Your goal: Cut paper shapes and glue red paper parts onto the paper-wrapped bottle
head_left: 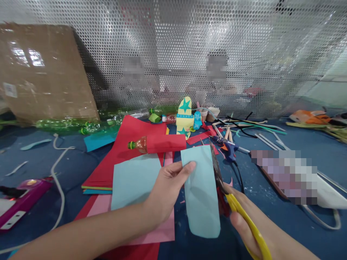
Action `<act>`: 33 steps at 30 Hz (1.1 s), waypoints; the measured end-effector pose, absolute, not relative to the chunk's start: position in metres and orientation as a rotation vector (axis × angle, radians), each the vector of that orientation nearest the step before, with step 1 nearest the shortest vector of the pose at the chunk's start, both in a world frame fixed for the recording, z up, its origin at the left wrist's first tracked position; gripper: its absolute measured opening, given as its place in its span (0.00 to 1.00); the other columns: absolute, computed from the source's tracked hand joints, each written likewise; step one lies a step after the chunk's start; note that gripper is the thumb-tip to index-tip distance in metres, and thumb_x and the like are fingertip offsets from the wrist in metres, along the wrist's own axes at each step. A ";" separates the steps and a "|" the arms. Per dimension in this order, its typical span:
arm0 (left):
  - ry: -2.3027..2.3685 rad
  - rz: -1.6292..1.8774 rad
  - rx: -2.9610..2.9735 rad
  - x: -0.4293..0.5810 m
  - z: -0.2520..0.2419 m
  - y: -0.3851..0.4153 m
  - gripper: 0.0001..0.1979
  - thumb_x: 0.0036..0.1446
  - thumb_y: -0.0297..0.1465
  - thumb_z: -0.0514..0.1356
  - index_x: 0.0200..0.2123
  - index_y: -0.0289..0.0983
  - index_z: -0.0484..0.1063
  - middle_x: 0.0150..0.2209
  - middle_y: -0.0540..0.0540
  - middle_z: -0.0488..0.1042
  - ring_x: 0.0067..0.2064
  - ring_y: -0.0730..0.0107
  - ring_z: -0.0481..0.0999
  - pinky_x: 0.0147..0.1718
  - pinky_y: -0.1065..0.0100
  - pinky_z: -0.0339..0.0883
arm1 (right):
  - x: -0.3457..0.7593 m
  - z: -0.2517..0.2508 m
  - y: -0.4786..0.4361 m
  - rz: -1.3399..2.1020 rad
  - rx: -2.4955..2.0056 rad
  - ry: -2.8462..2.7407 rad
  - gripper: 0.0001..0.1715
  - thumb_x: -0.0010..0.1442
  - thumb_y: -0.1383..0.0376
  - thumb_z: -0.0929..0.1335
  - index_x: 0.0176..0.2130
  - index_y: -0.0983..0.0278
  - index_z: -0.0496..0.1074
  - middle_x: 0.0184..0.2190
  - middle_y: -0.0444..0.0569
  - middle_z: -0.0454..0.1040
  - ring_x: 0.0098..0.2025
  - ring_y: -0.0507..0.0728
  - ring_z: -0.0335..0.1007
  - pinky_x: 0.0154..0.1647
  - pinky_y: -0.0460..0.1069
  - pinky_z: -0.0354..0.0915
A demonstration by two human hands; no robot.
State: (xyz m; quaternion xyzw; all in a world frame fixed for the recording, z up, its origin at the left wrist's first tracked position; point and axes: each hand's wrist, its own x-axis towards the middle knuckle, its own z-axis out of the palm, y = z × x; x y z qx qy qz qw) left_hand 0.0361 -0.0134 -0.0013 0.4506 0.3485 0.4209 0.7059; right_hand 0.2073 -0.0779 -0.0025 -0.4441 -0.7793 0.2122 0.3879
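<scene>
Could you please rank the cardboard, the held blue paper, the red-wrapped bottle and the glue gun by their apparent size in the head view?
1. Cardboard
2. Held blue paper
3. Red-wrapped bottle
4. Glue gun
Real sizes may differ: the second is nearer the camera.

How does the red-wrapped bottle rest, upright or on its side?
On its side: the bottle lies lengthwise, its green cap pointing left.

strip [202,195]: matt paper | scissor handle [247,216]: smooth plastic | screen [176,39]: shiny metal
</scene>
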 end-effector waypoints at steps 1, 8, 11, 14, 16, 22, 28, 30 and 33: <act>0.791 0.941 1.001 0.036 -0.001 -0.014 0.16 0.50 0.43 0.66 0.23 0.36 0.74 0.21 0.51 0.70 0.24 0.73 0.67 0.26 0.71 0.62 | 0.207 -0.003 -0.078 0.523 -1.127 -1.989 0.39 0.63 0.41 0.51 0.56 0.60 0.68 0.42 0.55 0.79 0.39 0.64 0.77 0.35 0.52 0.74; 0.857 0.971 1.010 0.035 -0.003 -0.014 0.19 0.49 0.43 0.66 0.19 0.35 0.71 0.17 0.53 0.65 0.22 0.75 0.63 0.24 0.70 0.59 | 0.206 -0.003 -0.079 0.502 -1.177 -1.939 0.42 0.63 0.40 0.51 0.61 0.63 0.62 0.42 0.58 0.79 0.44 0.67 0.76 0.40 0.53 0.74; 0.848 0.960 0.996 0.036 -0.003 -0.015 0.19 0.49 0.43 0.67 0.18 0.35 0.71 0.16 0.53 0.64 0.22 0.75 0.63 0.24 0.70 0.58 | 0.206 -0.004 -0.078 0.572 -1.178 -1.924 0.42 0.62 0.40 0.51 0.58 0.62 0.67 0.41 0.57 0.79 0.43 0.66 0.77 0.37 0.52 0.74; 0.827 0.945 0.954 0.037 -0.002 -0.018 0.18 0.49 0.43 0.67 0.19 0.35 0.72 0.17 0.52 0.66 0.22 0.75 0.64 0.24 0.70 0.59 | 0.207 -0.007 -0.077 0.614 -1.164 -1.908 0.43 0.62 0.38 0.51 0.56 0.62 0.69 0.40 0.55 0.79 0.42 0.65 0.77 0.35 0.51 0.74; 0.821 0.944 0.921 0.038 -0.001 -0.019 0.18 0.48 0.43 0.67 0.20 0.35 0.72 0.18 0.52 0.67 0.22 0.75 0.64 0.24 0.70 0.59 | 0.208 -0.008 -0.077 0.613 -1.173 -1.899 0.43 0.61 0.38 0.51 0.55 0.62 0.69 0.40 0.55 0.80 0.40 0.65 0.77 0.33 0.50 0.74; 0.786 0.930 0.876 0.038 -0.002 -0.020 0.18 0.48 0.43 0.67 0.20 0.35 0.71 0.19 0.53 0.66 0.22 0.76 0.63 0.24 0.71 0.58 | 0.206 -0.005 -0.079 0.590 -1.182 -1.910 0.42 0.61 0.38 0.51 0.55 0.62 0.69 0.34 0.52 0.80 0.31 0.61 0.77 0.28 0.49 0.72; 0.804 0.930 0.880 0.038 -0.001 -0.018 0.19 0.46 0.44 0.68 0.18 0.35 0.69 0.18 0.53 0.66 0.21 0.76 0.63 0.24 0.71 0.60 | 0.207 -0.002 -0.079 0.525 -1.213 -1.961 0.43 0.61 0.38 0.49 0.55 0.62 0.68 0.34 0.53 0.79 0.30 0.62 0.76 0.28 0.50 0.73; 0.809 0.937 0.885 0.038 0.000 -0.019 0.20 0.46 0.44 0.68 0.18 0.35 0.68 0.17 0.53 0.65 0.21 0.76 0.63 0.24 0.71 0.60 | 0.207 -0.002 -0.078 0.490 -1.215 -1.975 0.43 0.62 0.38 0.49 0.55 0.62 0.68 0.37 0.54 0.80 0.32 0.62 0.77 0.29 0.50 0.73; 0.803 0.940 0.885 0.038 0.000 -0.019 0.20 0.47 0.44 0.68 0.18 0.35 0.68 0.17 0.53 0.65 0.21 0.76 0.63 0.24 0.71 0.60 | 0.208 -0.002 -0.078 0.536 -1.176 -1.971 0.43 0.61 0.38 0.49 0.54 0.62 0.69 0.39 0.54 0.79 0.32 0.61 0.77 0.30 0.49 0.73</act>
